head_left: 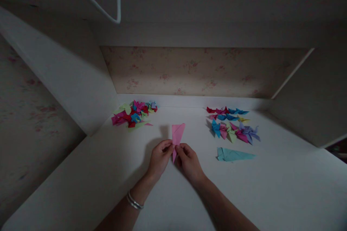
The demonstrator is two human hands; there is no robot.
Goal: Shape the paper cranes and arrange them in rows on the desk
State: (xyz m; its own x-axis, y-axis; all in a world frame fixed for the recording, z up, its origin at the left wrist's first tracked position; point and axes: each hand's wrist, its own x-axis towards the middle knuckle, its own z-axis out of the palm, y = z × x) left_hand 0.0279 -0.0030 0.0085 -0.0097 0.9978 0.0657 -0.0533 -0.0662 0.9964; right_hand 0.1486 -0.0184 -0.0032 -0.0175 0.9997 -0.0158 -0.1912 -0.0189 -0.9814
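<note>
A pink folded origami paper (178, 134) is held upright over the middle of the desk, wide at the top and narrowing to a point below. My left hand (161, 157) pinches its left edge between thumb and fingers. On the opposite edge, my right hand (189, 161) pinches it the same way. The fingertips of both hands nearly meet at the paper's narrow part. To the right of my right hand lies a teal folded paper (235, 154), long and tapering to the right.
Colourful folded paper pieces (135, 113) lie heaped at the back left of the white desk (114, 173). Rows of folded paper figures (230, 126) lie at the back right. A shelf (203, 9) overhangs the desk, and a white metal rod (92, 1) juts down at upper left.
</note>
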